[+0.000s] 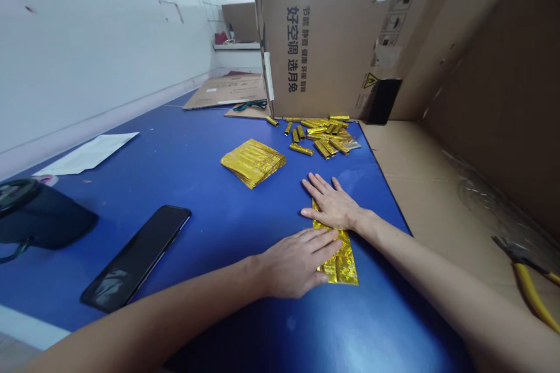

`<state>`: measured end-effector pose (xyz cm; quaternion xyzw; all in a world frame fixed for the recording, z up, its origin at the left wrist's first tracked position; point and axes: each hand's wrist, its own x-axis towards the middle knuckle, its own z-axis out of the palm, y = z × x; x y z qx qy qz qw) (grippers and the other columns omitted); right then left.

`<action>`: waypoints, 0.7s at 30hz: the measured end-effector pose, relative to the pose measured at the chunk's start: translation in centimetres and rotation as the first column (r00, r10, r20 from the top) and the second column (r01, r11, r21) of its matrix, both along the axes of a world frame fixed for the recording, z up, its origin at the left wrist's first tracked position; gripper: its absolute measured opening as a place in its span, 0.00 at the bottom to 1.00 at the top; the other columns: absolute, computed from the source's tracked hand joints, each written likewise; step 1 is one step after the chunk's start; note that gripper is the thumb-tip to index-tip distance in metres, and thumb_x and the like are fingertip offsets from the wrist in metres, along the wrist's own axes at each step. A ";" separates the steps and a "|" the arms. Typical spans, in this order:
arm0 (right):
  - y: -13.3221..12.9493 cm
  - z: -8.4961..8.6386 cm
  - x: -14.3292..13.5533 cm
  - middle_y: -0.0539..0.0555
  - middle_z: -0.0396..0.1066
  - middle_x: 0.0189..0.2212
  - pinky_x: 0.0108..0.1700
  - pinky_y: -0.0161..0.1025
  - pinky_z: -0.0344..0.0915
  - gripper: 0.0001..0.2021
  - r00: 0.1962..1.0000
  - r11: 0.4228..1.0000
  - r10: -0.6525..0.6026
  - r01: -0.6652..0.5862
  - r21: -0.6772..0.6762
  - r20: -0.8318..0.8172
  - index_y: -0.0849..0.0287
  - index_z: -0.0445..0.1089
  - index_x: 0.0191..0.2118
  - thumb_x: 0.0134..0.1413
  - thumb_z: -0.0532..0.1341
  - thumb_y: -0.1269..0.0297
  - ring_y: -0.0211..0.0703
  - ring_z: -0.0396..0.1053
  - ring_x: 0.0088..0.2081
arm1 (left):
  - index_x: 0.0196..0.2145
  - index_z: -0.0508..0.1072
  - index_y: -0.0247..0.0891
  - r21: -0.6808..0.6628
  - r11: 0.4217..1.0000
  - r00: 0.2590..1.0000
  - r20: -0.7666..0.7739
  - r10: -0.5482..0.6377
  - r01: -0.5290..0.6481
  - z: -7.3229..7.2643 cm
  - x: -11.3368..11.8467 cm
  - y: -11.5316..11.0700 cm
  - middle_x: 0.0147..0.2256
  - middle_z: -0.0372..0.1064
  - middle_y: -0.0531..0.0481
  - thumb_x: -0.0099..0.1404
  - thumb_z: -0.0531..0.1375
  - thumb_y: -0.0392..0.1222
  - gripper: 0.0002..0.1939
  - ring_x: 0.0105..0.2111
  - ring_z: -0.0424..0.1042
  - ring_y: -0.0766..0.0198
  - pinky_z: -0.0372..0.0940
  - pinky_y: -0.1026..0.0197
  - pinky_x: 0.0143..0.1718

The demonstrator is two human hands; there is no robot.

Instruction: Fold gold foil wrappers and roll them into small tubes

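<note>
**Gold foil sheet lying flat beneath two hands on a blue bench**

Containers: a dark mug (48,218) stands at the left edge of the blue bench (201,151), its handle toward the viewer; what it holds cannot be made out. At the far end of the bench rises a large cardboard box (332,52), its printed characters turned sideways; its contents are not visible.

Orientation: the gold foil sheet (345,265) rests near the bench's right edge. Its long axis runs from the viewer toward the box, the far end leaning slightly left.

Appearance: the sheet is a narrow, glossy strip with a speckled, glittering finish. Lengthwise creases mark its near part, and the near edge is straight. The middle and far part are largely covered by the hands.

Hands: the right hand (330,204) lies palm down across the far part, fingers spread and thumb apart. The left hand (297,262) lies palm down over the near part, fingers extended and slightly fanned, thumb held away from them; neither hand pinches anything.

Surroundings: beyond the hands sit a fanned stack of gold foil (254,162) and, to its right, a loose heap of gold tubes (324,148). A black phone (135,259) lies left of the left hand.
</note>
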<state>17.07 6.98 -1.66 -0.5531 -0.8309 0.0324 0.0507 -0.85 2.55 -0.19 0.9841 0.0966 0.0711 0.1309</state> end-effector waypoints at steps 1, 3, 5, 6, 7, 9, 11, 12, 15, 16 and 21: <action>0.0 0.1 0.0 0.62 0.34 0.61 0.55 0.59 0.35 0.39 1.000 1.000 0.009 -0.009 -0.001 -0.002 0.60 0.38 0.60 0.48 0.40 0.39 0.53 0.32 0.60 | 0.55 0.51 0.29 0.001 1.000 1.000 -0.007 0.002 -0.002 0.0 0.0 0.0 0.56 0.48 0.41 0.62 0.48 0.46 0.27 0.57 0.45 0.58 0.40 0.57 0.56; -0.1 0.2 0.1 0.61 0.34 0.61 0.55 0.59 0.34 0.40 1.000 1.000 0.025 -0.025 -0.004 -0.006 0.60 0.38 0.60 0.47 0.41 0.38 0.53 0.32 0.60 | 0.55 0.52 0.29 0.005 1.000 1.000 -0.016 -0.005 0.005 0.0 0.0 0.1 0.56 0.49 0.41 0.62 0.48 0.46 0.26 0.57 0.45 0.59 0.40 0.57 0.57; -0.1 0.2 0.1 0.61 0.34 0.61 0.55 0.59 0.34 0.41 0.999 0.999 0.032 -0.032 -0.008 -0.007 0.60 0.38 0.60 0.47 0.41 0.37 0.54 0.32 0.60 | 0.54 0.53 0.29 0.009 1.000 1.000 -0.019 -0.021 0.021 -0.2 0.0 0.3 0.55 0.50 0.41 0.63 0.47 0.46 0.25 0.57 0.45 0.59 0.39 0.57 0.57; -0.1 0.2 0.1 0.61 0.34 0.61 0.55 0.59 0.34 0.41 0.999 0.999 0.033 -0.034 -0.010 -0.006 0.60 0.38 0.60 0.46 0.41 0.37 0.54 0.32 0.60 | 0.54 0.54 0.29 0.009 1.000 0.999 -0.018 -0.030 0.030 -0.3 0.0 0.3 0.55 0.51 0.41 0.63 0.46 0.46 0.25 0.57 0.45 0.59 0.39 0.57 0.57; -0.1 0.2 0.1 0.61 0.34 0.61 0.55 0.58 0.34 0.41 0.999 0.999 0.035 -0.035 -0.011 -0.005 0.60 0.38 0.61 0.46 0.42 0.37 0.54 0.31 0.60 | 0.54 0.54 0.30 0.008 0.999 0.999 -0.015 -0.036 0.036 -0.4 0.0 0.3 0.55 0.51 0.41 0.63 0.46 0.45 0.24 0.57 0.45 0.59 0.40 0.57 0.57; -0.1 0.2 0.1 0.60 0.34 0.61 0.55 0.58 0.33 0.40 0.999 0.999 0.037 -0.037 -0.012 -0.002 0.59 0.38 0.61 0.46 0.42 0.37 0.53 0.31 0.60 | 0.54 0.55 0.30 0.002 0.999 0.999 -0.006 -0.042 0.042 -0.5 0.0 0.4 0.54 0.52 0.42 0.64 0.46 0.45 0.24 0.57 0.45 0.60 0.40 0.56 0.57; 0.0 0.2 0.0 0.60 0.34 0.61 0.55 0.58 0.33 0.40 1.000 1.000 0.028 -0.028 -0.008 -0.001 0.58 0.39 0.60 0.47 0.41 0.37 0.53 0.32 0.60 | 0.54 0.55 0.30 -0.007 0.999 0.999 -0.001 -0.039 0.039 -0.4 0.0 0.3 0.54 0.52 0.42 0.63 0.46 0.45 0.24 0.57 0.45 0.59 0.40 0.56 0.57; -0.1 0.2 0.0 0.60 0.34 0.61 0.55 0.58 0.34 0.40 1.000 1.000 0.020 -0.020 -0.006 0.000 0.59 0.39 0.60 0.47 0.41 0.37 0.53 0.32 0.60 | 0.54 0.54 0.30 -0.013 0.999 0.999 -0.001 -0.035 0.035 -0.4 0.0 0.2 0.55 0.52 0.41 0.63 0.47 0.46 0.24 0.57 0.45 0.59 0.40 0.56 0.57; -0.1 0.1 -0.1 0.61 0.35 0.61 0.55 0.58 0.34 0.39 1.000 1.000 -0.001 0.001 -0.001 0.003 0.60 0.40 0.60 0.48 0.40 0.38 0.53 0.32 0.60 | 0.55 0.52 0.30 -0.034 0.999 1.000 -0.010 -0.006 0.006 -0.2 -0.1 -0.2 0.56 0.47 0.40 0.62 0.48 0.47 0.27 0.57 0.44 0.58 0.41 0.56 0.56; -0.1 0.1 -0.1 0.61 0.35 0.61 0.55 0.58 0.34 0.39 1.000 1.000 -0.005 0.005 -0.002 0.003 0.60 0.39 0.60 0.48 0.39 0.38 0.53 0.32 0.60 | 0.56 0.50 0.30 -0.040 0.999 1.000 -0.013 0.005 -0.006 -0.2 -0.1 -0.3 0.57 0.46 0.40 0.62 0.49 0.47 0.28 0.57 0.44 0.57 0.42 0.55 0.56; -0.2 0.2 -0.4 0.60 0.36 0.60 0.55 0.58 0.33 0.39 0.999 1.000 -0.010 0.009 -0.021 -0.033 0.59 0.39 0.60 0.48 0.41 0.38 0.52 0.31 0.60 | 0.56 0.51 0.33 -0.041 0.999 0.999 -0.037 0.011 -0.013 0.0 -0.2 -0.5 0.57 0.46 0.42 0.63 0.46 0.48 0.26 0.57 0.44 0.57 0.42 0.54 0.56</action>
